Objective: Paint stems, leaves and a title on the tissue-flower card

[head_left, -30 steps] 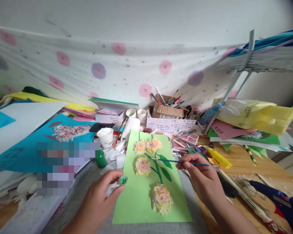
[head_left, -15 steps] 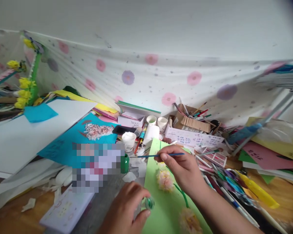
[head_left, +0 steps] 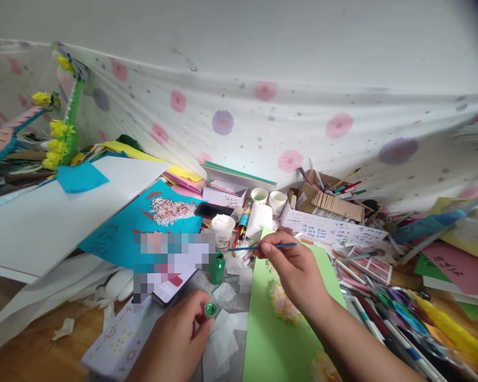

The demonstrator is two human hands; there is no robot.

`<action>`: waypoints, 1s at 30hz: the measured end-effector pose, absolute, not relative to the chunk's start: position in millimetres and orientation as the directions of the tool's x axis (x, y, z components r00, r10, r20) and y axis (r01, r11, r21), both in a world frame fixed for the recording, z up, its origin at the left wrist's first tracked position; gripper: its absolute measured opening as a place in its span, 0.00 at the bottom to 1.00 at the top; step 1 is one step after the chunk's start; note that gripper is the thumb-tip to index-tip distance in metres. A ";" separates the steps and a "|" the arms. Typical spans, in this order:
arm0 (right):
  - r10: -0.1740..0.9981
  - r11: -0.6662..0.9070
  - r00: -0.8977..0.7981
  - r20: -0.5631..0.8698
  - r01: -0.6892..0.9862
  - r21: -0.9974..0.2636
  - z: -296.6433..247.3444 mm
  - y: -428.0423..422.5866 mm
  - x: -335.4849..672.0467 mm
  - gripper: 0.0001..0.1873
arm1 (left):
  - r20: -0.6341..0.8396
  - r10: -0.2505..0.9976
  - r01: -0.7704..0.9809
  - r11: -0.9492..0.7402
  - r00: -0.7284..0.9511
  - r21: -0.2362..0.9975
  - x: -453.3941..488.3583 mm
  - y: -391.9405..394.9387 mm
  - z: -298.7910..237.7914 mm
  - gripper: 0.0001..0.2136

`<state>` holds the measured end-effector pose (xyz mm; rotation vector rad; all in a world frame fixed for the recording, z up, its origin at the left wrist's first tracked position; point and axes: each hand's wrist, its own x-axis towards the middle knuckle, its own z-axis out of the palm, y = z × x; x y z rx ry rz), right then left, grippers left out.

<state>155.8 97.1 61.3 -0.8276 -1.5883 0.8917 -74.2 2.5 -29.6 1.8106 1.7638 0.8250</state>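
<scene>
Between the thumb and fingers of my left hand [head_left: 183, 329] is a small cap [head_left: 211, 309] with green paint inside it. A green paint bottle [head_left: 216, 268] stands just beyond that hand. My right hand [head_left: 289, 260] pinches a thin blue paintbrush [head_left: 245, 248], held nearly level with its tip to the left. Below the right hand lies a light green sheet [head_left: 263, 339], bearing pale pink and yellow crumpled flowers [head_left: 284, 303]. My right hand and forearm cover part of the sheet and its flowers.
White paper scraps [head_left: 223, 331] lie between the hands. Paper cups [head_left: 222, 228] and a cardboard box of pens [head_left: 334, 204] stand behind. A phone [head_left: 179, 284] rests on a lilac case [head_left: 119, 339] at left. Markers [head_left: 406, 345] crowd the right side.
My left hand has drawn the cap leftward and up, off the green sheet's edge toward the paint bottle. The paintbrush stays in my right hand. The whole view has shifted a little.
</scene>
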 end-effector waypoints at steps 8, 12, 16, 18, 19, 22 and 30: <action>0.866 0.494 0.226 0.446 -0.251 -0.833 63.2 64.6 215.1 0.15 | 0.154 0.986 0.767 -0.047 -0.067 0.640 -67.7 6.2 -13.8 0.10; 0.757 0.594 0.416 0.504 -0.116 -0.796 53.9 28.5 255.7 0.15 | 0.166 0.983 0.788 -0.044 -0.074 0.614 -65.6 13.1 -8.6 0.12; 0.676 0.621 0.464 0.572 0.059 -0.782 36.7 -2.1 277.9 0.16 | 0.201 0.977 0.809 -0.060 -0.073 0.584 -68.6 21.1 -11.1 0.13; 0.659 0.620 0.465 0.592 0.110 -0.777 29.0 -10.1 282.7 0.16 | 0.231 0.970 0.822 -0.072 -0.074 0.565 -72.9 21.7 -15.3 0.13; 0.651 0.624 0.455 0.607 0.135 -0.770 25.9 -12.3 283.9 0.16 | 0.252 0.965 0.833 -0.085 -0.067 0.547 -75.4 20.2 -17.9 0.13; 0.626 0.652 0.389 0.676 0.215 -0.727 19.5 -14.5 283.6 0.16 | 0.398 0.917 0.861 -0.208 0.007 0.464 -80.3 7.8 -25.1 0.11; 0.696 0.655 0.119 0.708 0.298 -0.694 7.1 -17.5 269.5 0.11 | 0.612 0.627 0.587 -0.750 0.482 0.305 -29.4 -37.5 -20.9 0.10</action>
